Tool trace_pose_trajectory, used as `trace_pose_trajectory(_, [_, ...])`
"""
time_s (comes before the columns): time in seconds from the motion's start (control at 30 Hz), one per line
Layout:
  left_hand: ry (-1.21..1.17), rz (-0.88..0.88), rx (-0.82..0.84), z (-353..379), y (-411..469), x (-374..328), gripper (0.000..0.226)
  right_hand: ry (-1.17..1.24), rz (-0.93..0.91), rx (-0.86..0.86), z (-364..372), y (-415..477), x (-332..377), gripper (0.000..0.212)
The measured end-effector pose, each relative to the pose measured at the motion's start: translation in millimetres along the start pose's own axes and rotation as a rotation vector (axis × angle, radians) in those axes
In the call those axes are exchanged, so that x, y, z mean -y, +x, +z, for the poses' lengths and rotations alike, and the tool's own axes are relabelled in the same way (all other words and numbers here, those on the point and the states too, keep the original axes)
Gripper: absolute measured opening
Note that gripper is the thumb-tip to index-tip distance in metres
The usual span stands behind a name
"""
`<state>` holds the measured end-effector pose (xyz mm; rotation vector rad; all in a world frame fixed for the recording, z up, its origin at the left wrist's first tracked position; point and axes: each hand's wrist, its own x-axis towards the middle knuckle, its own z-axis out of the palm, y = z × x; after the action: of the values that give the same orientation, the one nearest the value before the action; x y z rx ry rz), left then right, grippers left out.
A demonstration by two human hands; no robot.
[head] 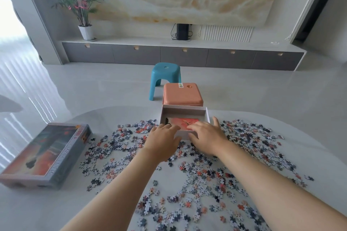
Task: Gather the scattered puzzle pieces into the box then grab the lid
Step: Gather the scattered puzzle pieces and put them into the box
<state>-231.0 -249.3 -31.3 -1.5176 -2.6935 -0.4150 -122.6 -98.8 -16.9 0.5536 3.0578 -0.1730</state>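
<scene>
The open pale cardboard box (185, 110) stands at the table's far edge, with a reddish picture sheet lying inside it. Puzzle pieces (249, 148) lie scattered over the table around and in front of the box. The lid (45, 155), printed with a dark and orange picture, lies at the left. My left hand (163, 138) rests at the box's near left corner, its fingers touching the near wall. My right hand (205, 135) lies over the near rim with fingers stretched out and thumb spread. I see no pieces in either hand.
An orange stool (183, 93) stands right behind the box, and a teal stool (165, 73) beyond it on the floor. The white table (97, 210) has a rounded far edge. Pieces also cover the table's near middle (187, 202).
</scene>
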Motion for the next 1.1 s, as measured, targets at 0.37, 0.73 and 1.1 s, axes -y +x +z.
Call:
trace_pose_trajectory(0.37, [-0.075, 0.058, -0.290, -21.5, -69.1, -21.1, 0.037, 0.221, -0.100, -0.205, -27.1, -86.4, 11.3, 0.029])
trace_pose_trajectory(0.73, [0.064, 0.144, 0.184, 9.0, -96.8, -47.7, 0.065, 0.007, 0.005, 0.272, 8.3, -123.3, 13.4, 0.104])
trace_pose_trajectory(1.1, [-0.237, 0.113, 0.147, 10.9, -69.4, -47.8, 0.037, 0.314, 0.079, 0.167, 0.3, -93.5, 13.0, 0.058])
